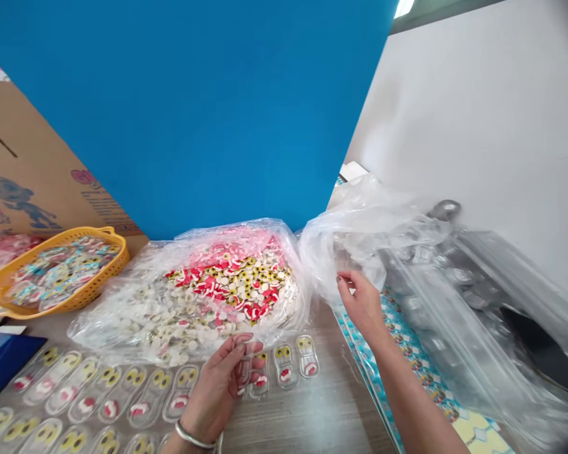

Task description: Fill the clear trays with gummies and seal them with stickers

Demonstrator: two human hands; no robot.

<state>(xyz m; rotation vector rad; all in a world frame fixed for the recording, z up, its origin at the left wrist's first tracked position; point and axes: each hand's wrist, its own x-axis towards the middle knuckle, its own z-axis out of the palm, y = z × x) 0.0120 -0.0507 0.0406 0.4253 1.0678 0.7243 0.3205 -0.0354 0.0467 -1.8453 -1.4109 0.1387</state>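
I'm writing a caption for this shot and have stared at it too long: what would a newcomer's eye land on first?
Probably the big blue panel filling the upper middle. Next, just below it, the open clear plastic bag spilling over with small red, white and yellow pieces. Then the rows of clear plastic cases along the near left of the table.

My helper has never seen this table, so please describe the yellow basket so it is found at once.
From the large blue panel, look left to the printed cardboard box. In front of it sits the yellow basket, filled with colourful pieces. Unlike the clear plastic bag beside it, it has stiff, perforated walls and handles.
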